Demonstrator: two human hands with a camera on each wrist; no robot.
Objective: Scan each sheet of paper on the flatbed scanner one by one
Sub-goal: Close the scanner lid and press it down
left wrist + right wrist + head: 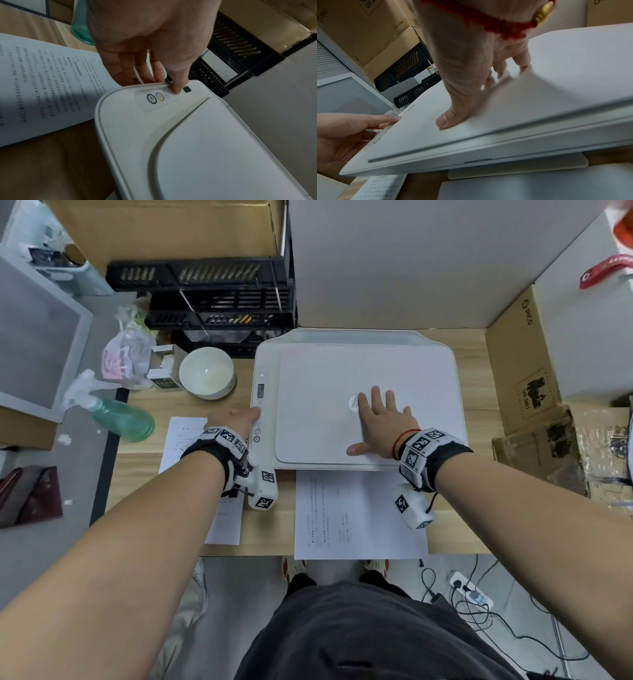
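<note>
Currently the flatbed scanner (359, 402) sits on the wooden desk (144, 474), lid (411, 378) closed. Right hand (380, 422) lies flat on the lid, fingers spread and straight, partly covering a round logo (353, 402) I cannot read. Left hand (236, 419) has one extended fingertip on the control panel (164, 97) by the scanner's left edge, other fingers loosely curled below the rim, holding nothing. One printed sheet (356, 515) lies at the desk's front edge, another (191, 440) left of the scanner; text too small to read. Cardboard box (524, 361) at right reads "UN 3481".
</note>
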